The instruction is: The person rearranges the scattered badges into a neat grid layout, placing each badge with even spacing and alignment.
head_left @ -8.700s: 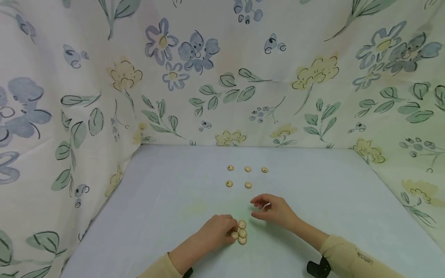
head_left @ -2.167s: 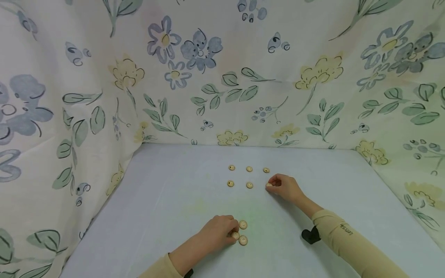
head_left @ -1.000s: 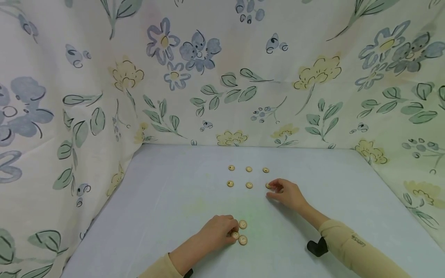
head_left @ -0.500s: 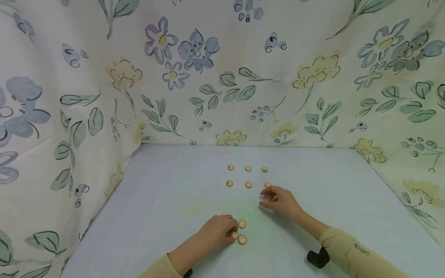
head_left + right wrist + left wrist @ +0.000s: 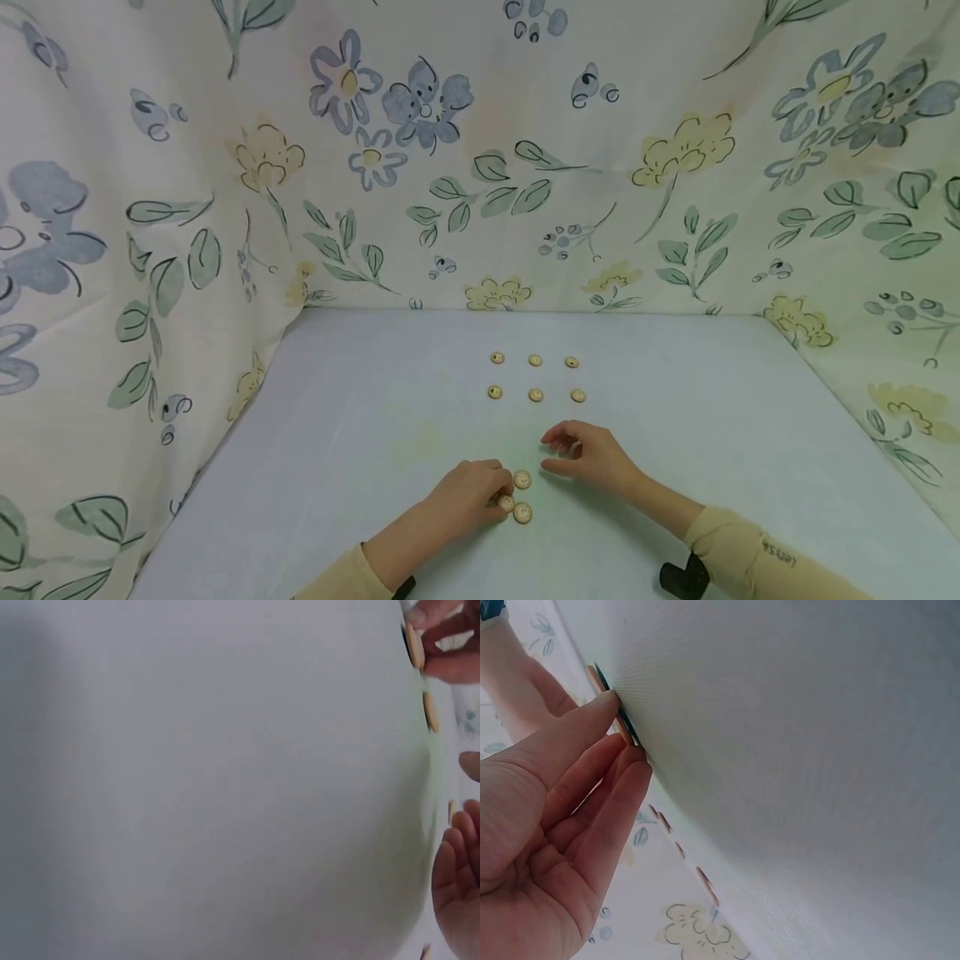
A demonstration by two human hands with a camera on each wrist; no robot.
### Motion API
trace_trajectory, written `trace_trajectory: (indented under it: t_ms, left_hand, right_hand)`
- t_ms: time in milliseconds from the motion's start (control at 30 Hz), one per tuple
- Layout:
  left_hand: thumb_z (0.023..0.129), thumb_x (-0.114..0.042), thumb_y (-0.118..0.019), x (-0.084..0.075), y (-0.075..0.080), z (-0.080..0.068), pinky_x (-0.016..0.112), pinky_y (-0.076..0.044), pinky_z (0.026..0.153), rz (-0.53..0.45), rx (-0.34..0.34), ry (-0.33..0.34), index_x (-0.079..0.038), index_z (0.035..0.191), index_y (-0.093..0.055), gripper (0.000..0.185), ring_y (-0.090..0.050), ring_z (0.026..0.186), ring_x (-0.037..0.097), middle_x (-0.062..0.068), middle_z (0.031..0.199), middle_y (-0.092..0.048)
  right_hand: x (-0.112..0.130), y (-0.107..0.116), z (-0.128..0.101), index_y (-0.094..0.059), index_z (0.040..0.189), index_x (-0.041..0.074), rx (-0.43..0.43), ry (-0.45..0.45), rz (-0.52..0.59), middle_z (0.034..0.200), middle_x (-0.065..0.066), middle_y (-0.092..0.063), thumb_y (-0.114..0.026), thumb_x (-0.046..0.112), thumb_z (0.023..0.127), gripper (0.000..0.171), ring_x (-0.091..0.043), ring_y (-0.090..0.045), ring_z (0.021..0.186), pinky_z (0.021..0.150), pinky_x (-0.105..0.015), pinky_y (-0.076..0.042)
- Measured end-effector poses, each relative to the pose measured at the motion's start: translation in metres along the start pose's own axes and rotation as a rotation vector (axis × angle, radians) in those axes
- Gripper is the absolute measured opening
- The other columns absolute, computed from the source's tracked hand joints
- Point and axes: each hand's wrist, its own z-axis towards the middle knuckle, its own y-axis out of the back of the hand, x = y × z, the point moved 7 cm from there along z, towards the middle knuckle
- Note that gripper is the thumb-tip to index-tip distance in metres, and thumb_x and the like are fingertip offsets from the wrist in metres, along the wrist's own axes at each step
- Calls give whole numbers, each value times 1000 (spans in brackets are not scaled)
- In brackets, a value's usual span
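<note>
Fingers of my left hand [image 5: 468,496] lie curled loosely on the pale tabletop [image 5: 360,450], their tips touching a small wooden button [image 5: 507,503] in a near cluster of three buttons [image 5: 522,513]. Just right of that cluster I see my right hand [image 5: 588,457] hovering, fingers relaxed, narrowly apart, holding nothing. Farther back, six buttons [image 5: 536,395] sit in two neat rows of three, well apart from both hands.

Six buttons [image 5: 535,377] in rows, left hand [image 5: 468,496] touching three buttons [image 5: 517,498]
</note>
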Motion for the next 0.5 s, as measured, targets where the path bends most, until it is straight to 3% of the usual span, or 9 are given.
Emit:
trace_trajectory:
  t_ms: [367,500]
  left_hand:
    - [78,-8,-78,2,-1,-1,19,-37,60,-28,4,1,-13,82,-65,14,-41,63,0,-8,73,-52]
    - [79,-9,-78,1,0,-1,20,-37,61,-27,8,4,-13,83,-65,14,-40,63,1,-8,74,-52]
  right_hand:
    - [27,-21,-16,-67,98,12,70,141,41,88,2,-66,-81,25,80,27,-15,-59,76,65,-25,-50]
    - [33,-28,-22,-68,99,16,94,152,45,90,4,-66,-82,28,79,27,-14,-59,78,68,-25,-49]
